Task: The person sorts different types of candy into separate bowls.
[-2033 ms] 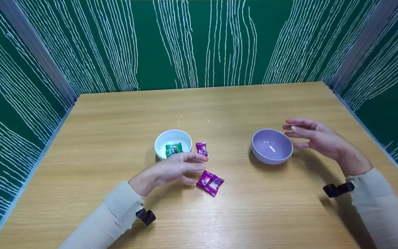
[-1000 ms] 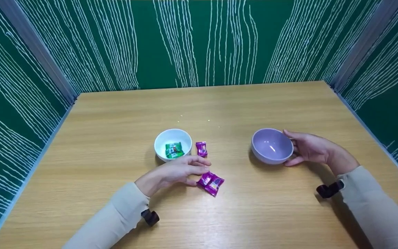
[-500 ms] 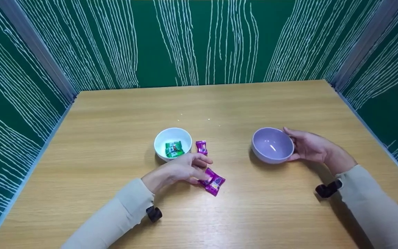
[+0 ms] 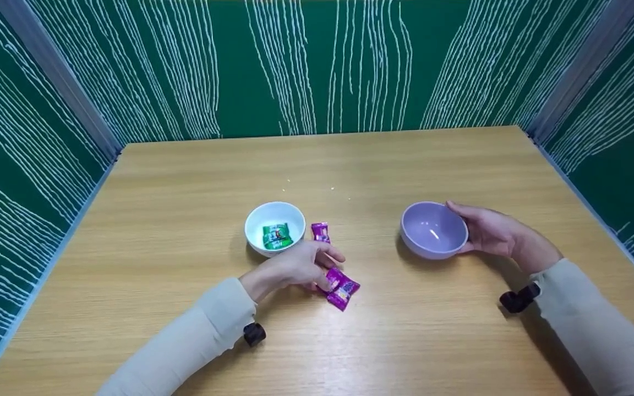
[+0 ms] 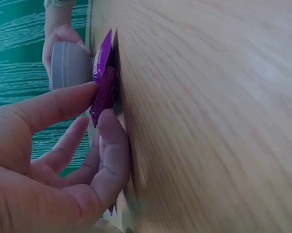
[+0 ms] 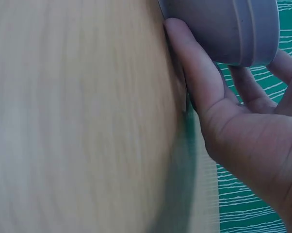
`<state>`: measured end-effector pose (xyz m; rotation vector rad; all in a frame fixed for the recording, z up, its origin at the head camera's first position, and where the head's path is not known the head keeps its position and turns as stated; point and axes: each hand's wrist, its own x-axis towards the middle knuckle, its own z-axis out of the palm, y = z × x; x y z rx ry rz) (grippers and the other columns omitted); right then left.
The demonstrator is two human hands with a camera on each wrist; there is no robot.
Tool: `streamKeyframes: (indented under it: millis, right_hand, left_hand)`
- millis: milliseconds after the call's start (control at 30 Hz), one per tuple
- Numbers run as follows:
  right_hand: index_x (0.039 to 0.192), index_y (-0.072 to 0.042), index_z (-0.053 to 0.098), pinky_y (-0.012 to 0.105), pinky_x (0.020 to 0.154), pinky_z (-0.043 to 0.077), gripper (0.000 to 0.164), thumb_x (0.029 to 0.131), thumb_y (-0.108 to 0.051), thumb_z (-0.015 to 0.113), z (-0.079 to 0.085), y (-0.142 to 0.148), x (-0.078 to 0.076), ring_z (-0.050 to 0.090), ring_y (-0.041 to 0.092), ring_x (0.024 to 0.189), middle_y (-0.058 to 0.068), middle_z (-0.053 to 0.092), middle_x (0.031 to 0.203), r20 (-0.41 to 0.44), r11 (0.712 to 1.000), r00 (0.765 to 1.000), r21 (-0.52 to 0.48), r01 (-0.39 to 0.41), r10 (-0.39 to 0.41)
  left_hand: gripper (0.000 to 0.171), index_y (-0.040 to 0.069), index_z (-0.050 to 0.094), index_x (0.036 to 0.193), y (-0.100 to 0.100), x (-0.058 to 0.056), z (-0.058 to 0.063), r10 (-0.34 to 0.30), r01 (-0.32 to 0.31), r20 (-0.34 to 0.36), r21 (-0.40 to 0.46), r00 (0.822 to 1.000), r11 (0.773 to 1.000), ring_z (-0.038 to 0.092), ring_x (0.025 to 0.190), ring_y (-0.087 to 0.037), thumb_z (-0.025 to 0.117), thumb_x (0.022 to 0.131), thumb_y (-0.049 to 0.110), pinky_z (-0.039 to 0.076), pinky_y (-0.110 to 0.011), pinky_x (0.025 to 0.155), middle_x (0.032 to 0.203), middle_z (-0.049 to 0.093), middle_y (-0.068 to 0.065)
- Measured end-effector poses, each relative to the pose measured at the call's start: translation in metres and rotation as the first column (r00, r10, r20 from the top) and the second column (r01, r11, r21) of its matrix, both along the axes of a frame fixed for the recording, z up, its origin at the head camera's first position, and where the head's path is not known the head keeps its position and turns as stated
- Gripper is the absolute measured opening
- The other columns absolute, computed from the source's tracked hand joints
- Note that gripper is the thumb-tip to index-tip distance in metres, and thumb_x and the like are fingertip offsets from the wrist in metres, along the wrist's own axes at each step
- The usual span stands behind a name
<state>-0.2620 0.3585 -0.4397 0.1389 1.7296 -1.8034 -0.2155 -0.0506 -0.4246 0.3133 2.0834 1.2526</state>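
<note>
At the centre of the head view, my left hand (image 4: 295, 265) pinches the near end of a purple wrapped candy (image 5: 103, 94) between thumb and finger. A second purple candy (image 4: 342, 294) lies against it on the table. My right hand (image 4: 496, 234) grips the side of a lilac bowl (image 4: 431, 228), its thumb and fingers spread around the wall. The bowl stands upright with nothing in it. In the right wrist view the thumb runs along the lower side of the bowl (image 6: 219, 29). Behind my left hand lies another purple candy (image 4: 321, 232), partly covered by the fingers.
Left of that candy stands a white bowl (image 4: 262, 217) with green wrapped candies (image 4: 277, 236) inside. Tiny pale crumbs (image 4: 332, 188) dot the wooden table (image 4: 196, 176) farther back. Green walls with white lines (image 4: 350, 66) enclose the table's back and sides.
My right hand has come in from the right and taken hold of the lilac bowl. My left hand has moved right and closed its thumb and finger on a purple candy.
</note>
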Motion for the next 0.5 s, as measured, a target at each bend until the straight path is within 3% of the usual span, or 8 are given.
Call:
streamKeyframes:
  millis: [300,500]
  right_hand:
    - [0.161,-0.013,0.019,0.049,0.099,0.053,0.077,0.104,-0.057,0.045,0.0039,-0.009,0.0014,0.043,0.031,0.13,0.022,0.018,0.159,-0.002,0.996,0.999,0.076,-0.035,0.035]
    - [0.16,-0.014,0.021,0.048,0.098,0.054,0.075,0.103,-0.059,0.044,0.0025,-0.0088,0.0019,0.044,0.031,0.128,0.023,0.019,0.158,-0.001,0.996,1.0,0.083,-0.026,0.026]
  left_hand:
    - [0.048,0.016,0.072,0.12,-0.0032,0.0007,0.0029,-0.015,0.015,-0.014,-0.015,1.0,1.0,0.065,0.094,-0.022,0.074,0.081,-0.011,0.06,-0.031,0.063,0.11,0.066,-0.005]
    - [0.051,0.017,0.07,0.122,-0.0047,0.0012,0.0015,-0.013,0.013,-0.007,-0.01,1.0,1.0,0.065,0.094,-0.022,0.075,0.081,-0.012,0.058,-0.028,0.061,0.11,0.065,-0.006]
